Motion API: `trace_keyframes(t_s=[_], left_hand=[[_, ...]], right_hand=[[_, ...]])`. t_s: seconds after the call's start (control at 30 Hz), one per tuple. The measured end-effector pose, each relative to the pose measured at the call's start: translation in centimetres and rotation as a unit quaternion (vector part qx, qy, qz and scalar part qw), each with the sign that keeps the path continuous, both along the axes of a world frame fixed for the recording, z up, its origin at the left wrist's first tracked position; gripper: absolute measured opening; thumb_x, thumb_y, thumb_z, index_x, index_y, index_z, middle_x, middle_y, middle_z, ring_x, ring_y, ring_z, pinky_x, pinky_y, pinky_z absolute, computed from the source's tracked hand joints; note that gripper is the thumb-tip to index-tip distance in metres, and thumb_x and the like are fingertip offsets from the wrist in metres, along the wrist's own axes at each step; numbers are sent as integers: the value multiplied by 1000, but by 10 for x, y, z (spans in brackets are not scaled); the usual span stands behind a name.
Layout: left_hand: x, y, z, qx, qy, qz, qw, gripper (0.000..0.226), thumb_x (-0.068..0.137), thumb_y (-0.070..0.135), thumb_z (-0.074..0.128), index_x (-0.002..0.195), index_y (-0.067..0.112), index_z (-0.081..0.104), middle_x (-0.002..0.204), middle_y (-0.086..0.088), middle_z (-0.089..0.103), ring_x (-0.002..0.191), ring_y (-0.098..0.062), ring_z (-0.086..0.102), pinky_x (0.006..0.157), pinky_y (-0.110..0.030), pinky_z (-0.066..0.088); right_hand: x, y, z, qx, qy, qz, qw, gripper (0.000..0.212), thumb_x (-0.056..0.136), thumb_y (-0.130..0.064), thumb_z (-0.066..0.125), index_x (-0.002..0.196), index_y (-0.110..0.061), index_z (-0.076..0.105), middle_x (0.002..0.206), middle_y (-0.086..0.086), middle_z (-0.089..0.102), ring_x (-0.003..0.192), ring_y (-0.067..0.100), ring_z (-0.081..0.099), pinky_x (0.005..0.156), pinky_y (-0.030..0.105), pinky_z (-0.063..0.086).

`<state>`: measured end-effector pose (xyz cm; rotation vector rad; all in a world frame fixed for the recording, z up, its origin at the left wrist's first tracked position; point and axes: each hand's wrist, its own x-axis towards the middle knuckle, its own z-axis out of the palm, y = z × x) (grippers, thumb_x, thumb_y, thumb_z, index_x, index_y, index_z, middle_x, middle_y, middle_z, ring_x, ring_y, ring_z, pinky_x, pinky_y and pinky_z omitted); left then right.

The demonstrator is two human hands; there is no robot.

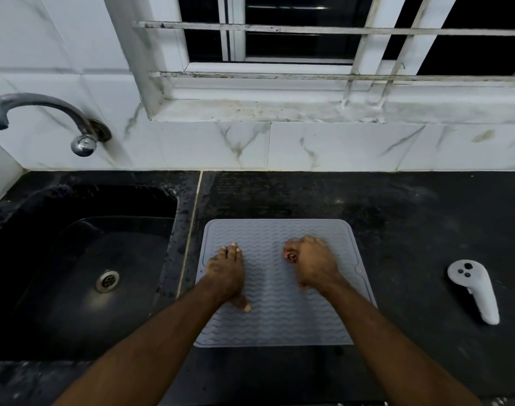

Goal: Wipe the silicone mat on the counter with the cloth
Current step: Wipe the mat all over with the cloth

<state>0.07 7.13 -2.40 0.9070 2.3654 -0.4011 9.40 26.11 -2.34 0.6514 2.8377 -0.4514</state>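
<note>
We see a black stone counter (396, 218) under white marble tiles, a black sink (74, 273) at left. The grey, wave-ribbed silicone mat (275, 317) lies flat, near centre, long axis near-to-far. Our left hand (225, 272) presses flat; our right hand (311, 262) is clenched.

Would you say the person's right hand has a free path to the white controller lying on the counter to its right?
Probably yes. The right hand hovers or rests on the silicone mat, fingers curled, and only bare black counter lies between it and the white controller. Nothing stands in that stretch.
</note>
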Motion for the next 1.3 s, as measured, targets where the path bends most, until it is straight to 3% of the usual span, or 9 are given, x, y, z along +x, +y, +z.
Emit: trace_keyframes(t_s=[0.1, 0.17, 0.27, 0.33, 0.5, 0.73, 0.93, 1.17, 1.3], left_hand=[[0, -2, -1, 1, -3, -5, 1000, 150, 64, 67, 81, 154, 0, -19, 164, -16, -21, 153, -36, -11, 123, -51, 15], [1, -4, -1, 8, -2, -6, 1000, 150, 63, 66, 81, 154, 0, -18, 164, -16, -20, 153, -36, -10, 123, -51, 16], [2, -6, -1, 15, 9, -1, 1000, 148, 64, 64, 82, 155, 0, -17, 165, -16, -18, 154, -35, -7, 123, -51, 17], [3, -4, 1, 7, 17, 3, 1000, 148, 64, 62, 83, 155, 0, -16, 165, -16, -16, 154, -35, -6, 123, -50, 17], [2, 0, 5, -2, 16, -3, 1000, 147, 65, 63, 83, 155, 0, -15, 166, -15, -16, 154, -34, -5, 123, -50, 17], [4, -1, 4, -1, 6, -5, 1000, 149, 63, 65, 82, 155, 1, -16, 166, -13, -17, 154, -33, -6, 122, -52, 20], [5, 4, 7, -27, 28, -26, 999, 149, 63, 71, 78, 154, -2, -15, 166, -17, -13, 154, -36, 0, 122, -51, 20], [2, -1, 6, -18, 33, -27, 999, 146, 65, 73, 75, 155, 1, -13, 166, -15, -12, 154, -35, -2, 122, -56, 11], [3, -3, 4, -21, 35, -34, 999, 147, 64, 74, 75, 155, 0, -13, 166, -17, -11, 154, -36, -1, 122, -56, 10]], right_hand=[[21, 32, 4, 9, -21, -45, 999, 40, 84, -19, 72, 118, -38, 64, 123, 3, 54, 116, 26, 49, 103, 40, 43], [27, 47, 2, 31, -23, -105, 994, 28, 93, -27, 56, 117, -34, 67, 131, 8, 53, 122, 30, 48, 105, 42, 43], [17, 29, -4, 48, 5, -104, 993, 41, 94, -34, 36, 121, -27, 66, 125, 9, 56, 118, 29, 48, 103, 44, 43], [8, -3, -7, 13, 11, -70, 997, 35, 94, -30, 46, 124, -25, 63, 125, 8, 54, 117, 27, 48, 102, 42, 43], [18, 2, -5, -9, -3, -68, 998, 56, 77, -27, 74, 130, -27, 57, 125, 6, 49, 120, 28, 47, 102, 43, 46], [47, 60, 0, 16, -25, -219, 975, 42, 93, -29, 56, 135, -29, 56, 134, 11, 45, 124, 32, 43, 97, 46, 46], [36, 1, -5, -20, 28, -158, 987, 44, 86, -31, 63, 129, -24, 60, 124, 5, 52, 115, 26, 54, 97, 41, 50], [48, 41, 2, -4, 8, -272, 962, 43, 91, -31, 58, 134, -23, 58, 134, 11, 46, 123, 32, 48, 98, 42, 45], [31, -15, 0, -18, 45, -242, 969, 25, 90, -28, 63, 114, -20, 62, 117, 5, 55, 98, 23, 57, 83, 36, 53]])
